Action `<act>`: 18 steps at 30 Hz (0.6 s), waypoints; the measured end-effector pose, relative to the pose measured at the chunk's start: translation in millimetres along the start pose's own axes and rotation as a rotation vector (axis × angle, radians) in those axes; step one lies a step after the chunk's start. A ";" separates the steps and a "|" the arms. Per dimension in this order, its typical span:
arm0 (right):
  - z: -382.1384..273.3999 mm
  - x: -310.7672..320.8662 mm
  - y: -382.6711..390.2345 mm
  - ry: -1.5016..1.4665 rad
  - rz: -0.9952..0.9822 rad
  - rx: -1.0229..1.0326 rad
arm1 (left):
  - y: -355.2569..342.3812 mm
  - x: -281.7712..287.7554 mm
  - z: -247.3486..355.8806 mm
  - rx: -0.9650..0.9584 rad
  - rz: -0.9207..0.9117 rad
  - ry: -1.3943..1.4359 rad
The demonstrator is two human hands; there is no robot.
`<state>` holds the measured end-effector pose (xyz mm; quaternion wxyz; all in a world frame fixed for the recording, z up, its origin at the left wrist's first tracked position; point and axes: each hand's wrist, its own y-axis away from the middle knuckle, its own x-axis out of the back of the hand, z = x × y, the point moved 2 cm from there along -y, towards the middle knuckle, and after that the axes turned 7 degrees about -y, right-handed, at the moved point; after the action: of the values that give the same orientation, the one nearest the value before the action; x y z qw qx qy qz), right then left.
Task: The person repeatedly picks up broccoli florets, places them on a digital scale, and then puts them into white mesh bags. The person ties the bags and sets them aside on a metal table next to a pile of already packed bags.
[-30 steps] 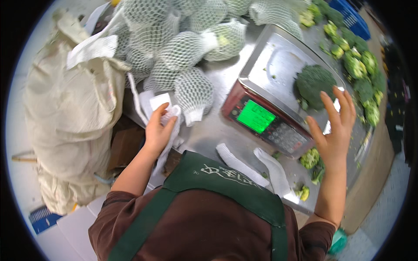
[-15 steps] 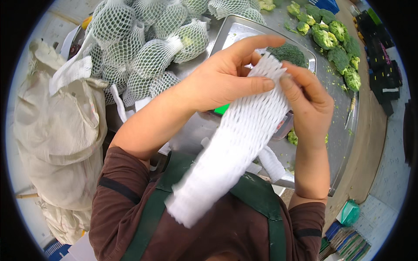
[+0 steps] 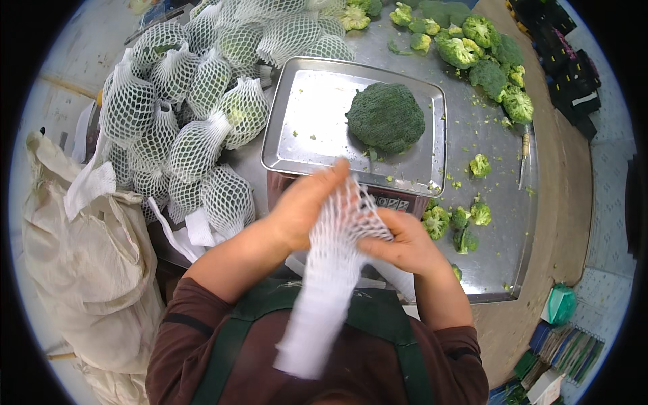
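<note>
My left hand (image 3: 307,206) and my right hand (image 3: 405,246) both grip the upper end of a white foam net sleeve (image 3: 317,304), spreading its mesh; the long lower part hangs over my apron, and motion blurs it. Just beyond my hands, a dark green broccoli head (image 3: 385,118) sits on the steel tray (image 3: 314,108) of a scale (image 3: 283,189), whose keypad is partly hidden behind my hands and the sleeve.
Several netted broccoli heads (image 3: 189,148) are piled at upper left, beside a cream sack (image 3: 84,270). Trimmed broccoli pieces (image 3: 459,50) and a knife (image 3: 523,162) lie on the steel table (image 3: 499,263) at right. Dark crates (image 3: 567,81) stand beyond.
My left hand took up the sleeve and both hands came together on it. Since half a second ago they have moved lower and leftward, uncovering the broccoli, and the mesh end has widened.
</note>
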<state>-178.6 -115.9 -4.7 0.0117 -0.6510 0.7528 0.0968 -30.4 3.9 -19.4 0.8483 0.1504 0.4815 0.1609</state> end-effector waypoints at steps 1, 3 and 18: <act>-1.2 8.8 -1.3 0.151 0.131 0.206 | 2.9 -2.4 -14.1 0.152 -0.003 0.000; -4.7 20.3 6.3 -0.576 0.308 0.150 | 10.5 -7.9 -22.8 0.312 -0.267 -0.379; -0.4 102.2 -74.7 0.750 0.759 0.151 | -138.2 5.0 105.5 -0.644 0.516 -1.570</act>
<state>-120.7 -225.9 -28.7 -0.2469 -0.3204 0.8925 -0.1994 81.0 -129.3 -28.1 0.8724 0.0751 -0.3572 0.3252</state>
